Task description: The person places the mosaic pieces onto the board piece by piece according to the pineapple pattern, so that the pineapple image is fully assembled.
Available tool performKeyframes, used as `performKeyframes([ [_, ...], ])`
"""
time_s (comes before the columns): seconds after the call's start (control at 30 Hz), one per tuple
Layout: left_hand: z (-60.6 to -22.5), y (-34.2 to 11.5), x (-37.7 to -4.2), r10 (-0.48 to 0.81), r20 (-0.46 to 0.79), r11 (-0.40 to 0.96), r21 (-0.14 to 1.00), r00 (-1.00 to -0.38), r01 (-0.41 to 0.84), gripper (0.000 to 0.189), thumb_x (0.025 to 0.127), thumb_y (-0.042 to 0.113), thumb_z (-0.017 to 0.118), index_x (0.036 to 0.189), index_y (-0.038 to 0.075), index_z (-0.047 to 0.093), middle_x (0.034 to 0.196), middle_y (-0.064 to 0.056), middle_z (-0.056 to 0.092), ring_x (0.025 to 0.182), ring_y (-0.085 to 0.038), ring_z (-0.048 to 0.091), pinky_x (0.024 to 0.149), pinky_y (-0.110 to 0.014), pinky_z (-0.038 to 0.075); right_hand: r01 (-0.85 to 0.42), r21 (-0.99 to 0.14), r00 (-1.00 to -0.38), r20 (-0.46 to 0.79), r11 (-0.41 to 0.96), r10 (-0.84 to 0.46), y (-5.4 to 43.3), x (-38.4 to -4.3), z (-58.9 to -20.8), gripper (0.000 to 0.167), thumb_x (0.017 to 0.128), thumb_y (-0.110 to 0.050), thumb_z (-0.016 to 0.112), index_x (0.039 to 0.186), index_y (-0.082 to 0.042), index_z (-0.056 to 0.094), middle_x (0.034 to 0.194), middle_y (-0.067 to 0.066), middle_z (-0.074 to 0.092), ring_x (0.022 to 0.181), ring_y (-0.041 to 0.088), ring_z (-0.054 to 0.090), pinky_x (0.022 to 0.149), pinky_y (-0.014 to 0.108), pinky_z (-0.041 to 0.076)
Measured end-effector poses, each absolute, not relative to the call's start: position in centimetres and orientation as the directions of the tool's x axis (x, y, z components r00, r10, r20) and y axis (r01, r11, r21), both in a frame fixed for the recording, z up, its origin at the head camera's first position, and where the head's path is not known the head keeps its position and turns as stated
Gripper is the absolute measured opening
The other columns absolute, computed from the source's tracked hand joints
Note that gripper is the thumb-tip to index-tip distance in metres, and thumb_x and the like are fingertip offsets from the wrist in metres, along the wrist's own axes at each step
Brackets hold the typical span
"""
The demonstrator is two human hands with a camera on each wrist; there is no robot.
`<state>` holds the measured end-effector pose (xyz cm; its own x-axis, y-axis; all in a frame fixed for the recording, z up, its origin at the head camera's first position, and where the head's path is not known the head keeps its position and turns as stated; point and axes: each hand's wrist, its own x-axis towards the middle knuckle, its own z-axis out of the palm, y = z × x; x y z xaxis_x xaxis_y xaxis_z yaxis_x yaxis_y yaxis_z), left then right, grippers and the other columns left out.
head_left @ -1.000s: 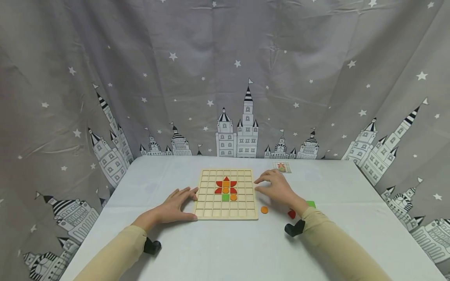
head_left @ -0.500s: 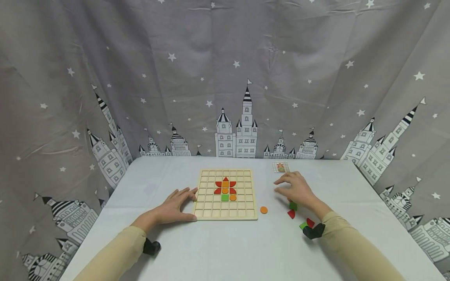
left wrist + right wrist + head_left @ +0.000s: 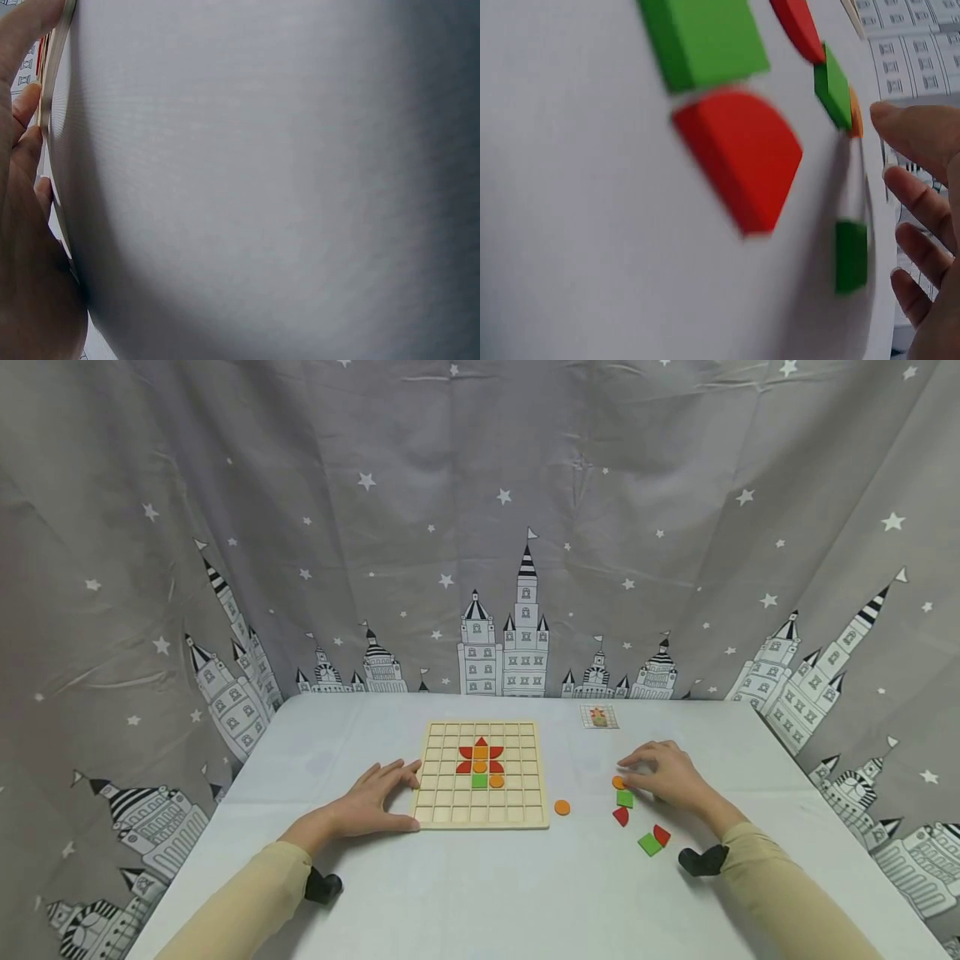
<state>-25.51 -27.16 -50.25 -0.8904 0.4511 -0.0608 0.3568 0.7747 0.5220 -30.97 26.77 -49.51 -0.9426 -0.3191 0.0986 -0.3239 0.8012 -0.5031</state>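
Note:
My left hand [image 3: 367, 802] rests at the left edge of a wooden grid board [image 3: 446, 799], thumb by the front corner, fingers spread along the side. On the board, red pieces surround an orange square [image 3: 481, 752] and an orange disc [image 3: 480, 767]; below lie a green square [image 3: 479, 782] and another orange disc [image 3: 497, 782]. Right of the board, my right hand [image 3: 670, 777] hovers with thumb and fingertips right at a loose orange disc [image 3: 618, 782]. The right wrist view shows its thumb and fingers apart, and a green block [image 3: 851, 256] that the hand hides from the head view.
In front of the right hand lie a green square [image 3: 625, 798] and a red quarter-round [image 3: 621, 817]. Closer to me are another green square [image 3: 649, 844] and red quarter-round [image 3: 662, 835]. A lone orange disc [image 3: 562, 807] sits beside the board. A pattern card [image 3: 599, 717] lies behind.
My right hand has moved right and slightly toward me, from the board's right edge to the loose pieces, uncovering several of them. The left hand stays at the board.

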Motion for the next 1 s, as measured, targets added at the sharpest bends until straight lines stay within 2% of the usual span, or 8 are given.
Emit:
performKeyframes([
  [0.33, -50.06, -27.12, -25.42, 0.451, -0.056, 0.77, 0.529, -0.891, 0.357, 0.059, 0.08, 0.061, 0.079, 0.12, 0.027, 0.053, 0.167, -0.001, 0.03, 0.154, -0.037, 0.018, 0.125, -0.056, 0.002, -0.322, -0.533, -0.933, 0.04, 0.782, -0.357, 27.43, -30.8, -49.67, 0.02, 0.09, -0.025, 0.077, 0.11, -0.023, 0.079, 0.118, 0.005, 0.066, 0.121, 0.038, 0.047, 0.103, 0.063, 0.036],
  [0.77, -50.02, -27.08, -25.41, 0.455, -0.055, 0.77, 0.526, -0.889, 0.362, 0.059, 0.08, 0.062, 0.079, 0.12, 0.027, 0.053, 0.167, -0.002, 0.03, 0.154, -0.037, 0.019, 0.125, -0.056, 0.001, -0.302, -0.54, -0.936, 0.011, 0.786, -0.352, 27.21, -31.19, -50.14, 0.019, 0.088, -0.03, 0.081, 0.107, -0.025, 0.08, 0.116, 0.003, 0.065, 0.12, 0.037, 0.045, 0.103, 0.063, 0.036],
  [1.0, -50.08, -27.1, -25.48, 0.462, -0.047, 0.767, 0.524, -0.886, 0.372, 0.058, 0.08, 0.063, 0.078, 0.119, 0.028, 0.052, 0.166, -0.003, 0.031, 0.154, -0.037, 0.019, 0.125, -0.056, 0.002, -0.318, -0.545, -0.932, 0.029, 0.776, -0.362, 26.97, -30.99, -49.86, 0.019, 0.087, -0.031, 0.081, 0.104, -0.024, 0.08, 0.115, 0.004, 0.065, 0.12, 0.039, 0.046, 0.105, 0.066, 0.031],
])
